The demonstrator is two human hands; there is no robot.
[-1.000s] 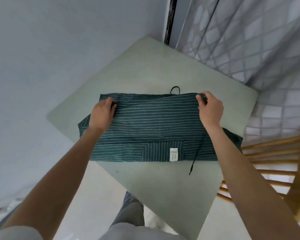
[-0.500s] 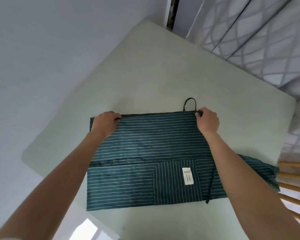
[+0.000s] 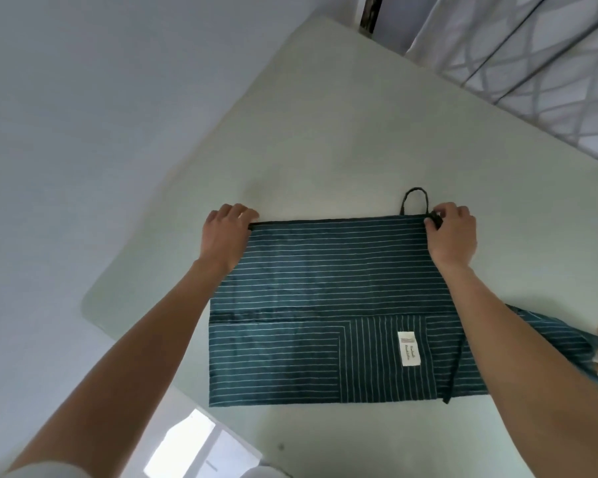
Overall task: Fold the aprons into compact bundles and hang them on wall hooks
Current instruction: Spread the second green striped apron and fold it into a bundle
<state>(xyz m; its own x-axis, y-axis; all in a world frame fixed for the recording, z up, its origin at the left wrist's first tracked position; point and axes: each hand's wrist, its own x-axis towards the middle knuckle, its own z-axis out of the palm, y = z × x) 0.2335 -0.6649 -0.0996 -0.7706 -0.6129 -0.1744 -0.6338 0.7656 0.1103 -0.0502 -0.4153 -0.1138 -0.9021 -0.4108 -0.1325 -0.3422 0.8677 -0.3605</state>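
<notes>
The left hand [image 3: 225,232], left of centre in the frame, has its fingers curled over the far left corner of the apron [image 3: 325,305], gripping the fabric edge with knuckles up. The right hand [image 3: 452,236], right of centre, pinches the far right corner between thumb and curled fingers, just beside a small dark loop [image 3: 415,201] that sticks out past the edge. Both forearms reach in from the lower corners of the frame, nearly straight, the right one crossing above the apron's lower right part. The dark green, white-striped apron lies flat, folded, mid-frame on the pale green table [image 3: 325,132], a white label [image 3: 409,348] showing on its near half.
</notes>
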